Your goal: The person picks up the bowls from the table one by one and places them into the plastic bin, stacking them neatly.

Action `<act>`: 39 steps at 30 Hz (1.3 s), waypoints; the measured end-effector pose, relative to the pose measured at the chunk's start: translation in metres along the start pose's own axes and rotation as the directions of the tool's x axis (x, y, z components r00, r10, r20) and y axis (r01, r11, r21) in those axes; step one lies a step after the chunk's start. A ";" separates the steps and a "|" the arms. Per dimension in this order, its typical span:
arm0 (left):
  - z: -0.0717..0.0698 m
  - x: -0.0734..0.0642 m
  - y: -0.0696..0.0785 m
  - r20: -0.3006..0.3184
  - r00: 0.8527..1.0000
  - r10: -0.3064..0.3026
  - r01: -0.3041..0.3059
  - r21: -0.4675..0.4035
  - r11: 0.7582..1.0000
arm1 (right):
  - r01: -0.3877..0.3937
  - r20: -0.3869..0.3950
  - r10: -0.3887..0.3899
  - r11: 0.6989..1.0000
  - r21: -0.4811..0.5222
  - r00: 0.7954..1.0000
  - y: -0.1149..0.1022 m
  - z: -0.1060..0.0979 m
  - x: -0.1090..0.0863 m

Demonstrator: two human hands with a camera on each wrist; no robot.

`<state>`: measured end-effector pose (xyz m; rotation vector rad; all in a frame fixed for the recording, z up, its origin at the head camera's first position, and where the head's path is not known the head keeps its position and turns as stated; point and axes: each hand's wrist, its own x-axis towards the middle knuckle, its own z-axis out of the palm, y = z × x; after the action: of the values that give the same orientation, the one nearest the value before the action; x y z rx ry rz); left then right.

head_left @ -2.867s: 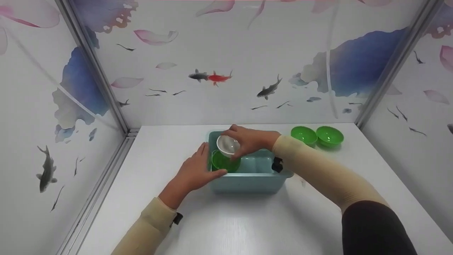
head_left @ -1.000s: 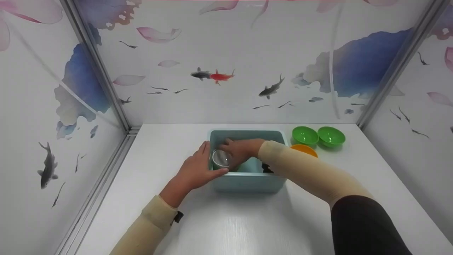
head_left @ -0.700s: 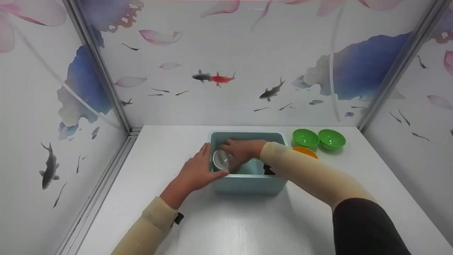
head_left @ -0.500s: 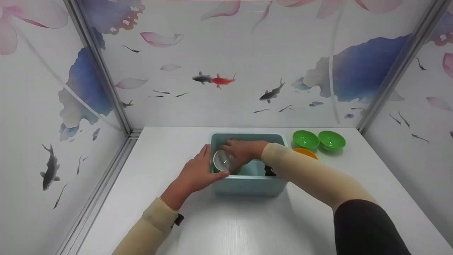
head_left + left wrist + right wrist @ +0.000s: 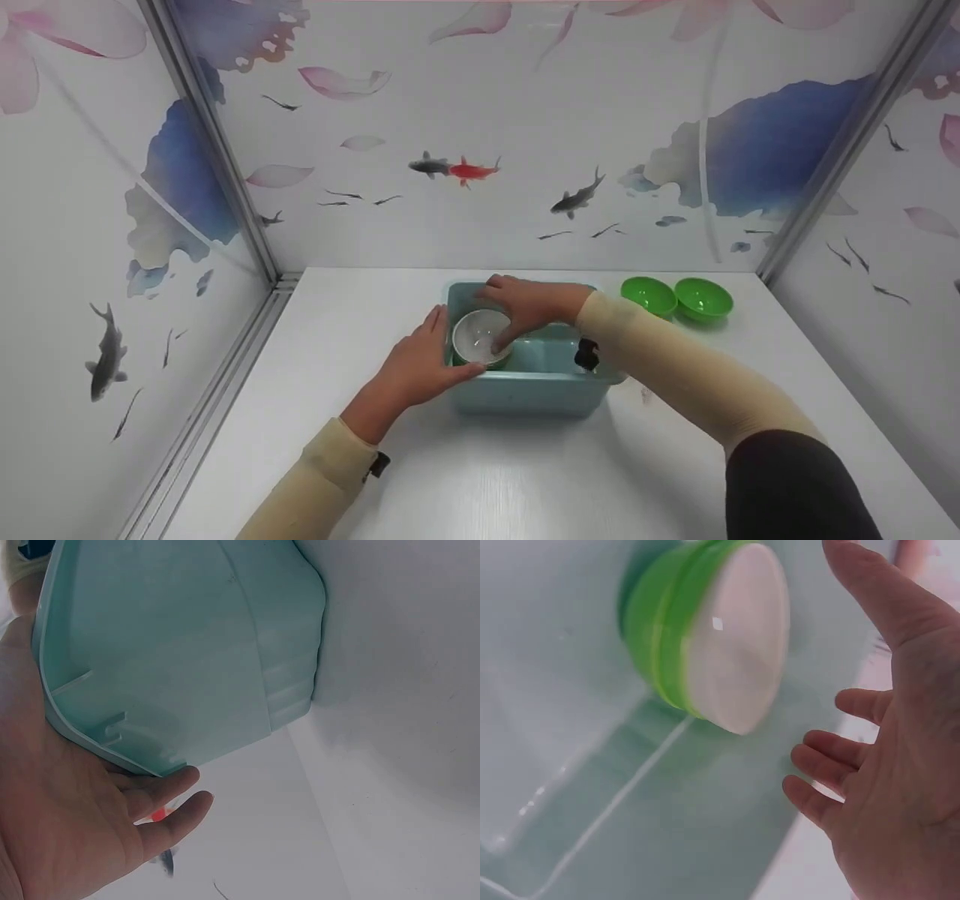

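In the head view, a white bowl [image 5: 475,339] sits in the left end of a pale teal plastic basin [image 5: 529,397]. The right wrist view shows its white inside tilted, with green bowl walls [image 5: 646,626] nested around it. My right hand [image 5: 531,304] hovers over the bowl, its fingers spread and apart from it in the right wrist view. At the basin's left front corner rests my left hand [image 5: 416,364]. Its fingers lie along the outer left wall and its thumb lies on the front rim.
Two green bowls [image 5: 649,295] [image 5: 703,298] stand side by side at the back right of the white table [image 5: 352,300]. White printed panels [image 5: 480,90] enclose the table at the back and both sides.
My right hand has let go of the white bowl inside the basin and lifted up and right. The right sleeve now covers the orange bowl seen earlier. My left hand has stayed put.
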<state>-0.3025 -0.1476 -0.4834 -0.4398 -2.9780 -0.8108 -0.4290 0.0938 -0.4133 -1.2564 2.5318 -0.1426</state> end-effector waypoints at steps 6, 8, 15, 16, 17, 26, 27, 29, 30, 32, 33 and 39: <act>0.000 0.001 0.002 0.007 1.000 -0.024 0.024 -0.004 1.000 | -0.020 -0.076 0.025 0.998 0.062 0.997 0.014 -0.025 -0.032; 0.000 0.001 0.002 0.014 0.999 -0.030 0.030 -0.003 1.000 | -0.030 -0.108 0.040 0.995 0.095 0.993 0.019 -0.030 -0.045; -0.002 0.002 0.003 0.012 0.999 -0.032 0.032 0.001 0.999 | -0.070 -0.224 0.118 0.975 0.210 0.967 0.044 -0.035 -0.093; -0.002 0.002 0.003 0.011 1.000 -0.029 0.029 0.004 1.000 | -0.075 -0.240 0.129 0.972 0.222 0.962 0.048 -0.034 -0.100; -0.002 0.002 0.003 0.013 0.999 -0.029 0.029 0.007 1.000 | -0.081 -0.255 0.140 0.970 0.230 0.957 0.053 -0.032 -0.106; -0.001 0.000 0.005 0.017 0.999 -0.028 0.027 0.016 0.999 | -0.166 -0.338 0.293 0.919 0.358 0.895 0.090 -0.011 -0.164; -0.001 -0.001 0.005 0.018 0.999 -0.029 0.029 0.016 0.999 | -0.172 -0.341 0.309 0.910 0.376 0.888 0.093 -0.008 -0.170; -0.001 -0.001 0.005 0.021 0.999 -0.032 0.032 0.011 0.999 | -0.181 -0.353 0.335 0.897 0.403 0.874 0.098 -0.002 -0.179; -0.001 -0.001 0.005 0.024 0.999 -0.035 0.035 0.012 0.999 | -0.181 -0.361 0.343 0.892 0.414 0.867 0.101 0.001 -0.183; -0.002 -0.001 0.004 0.022 0.999 -0.031 0.031 0.015 0.999 | -0.185 -0.376 0.360 0.885 0.428 0.854 0.106 0.007 -0.192; -0.002 -0.001 0.004 0.022 0.999 -0.028 0.028 0.017 0.999 | -0.190 -0.381 0.372 0.880 0.436 0.846 0.107 0.010 -0.195; -0.001 0.000 0.002 0.015 1.000 -0.010 0.009 0.032 0.999 | -0.260 -0.378 0.458 0.844 0.469 0.805 0.119 0.024 -0.213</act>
<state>-0.3026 -0.1467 -0.4814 -0.4330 -3.0043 -0.7629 -0.3909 0.3357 -0.4136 -0.5967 2.8861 -0.9331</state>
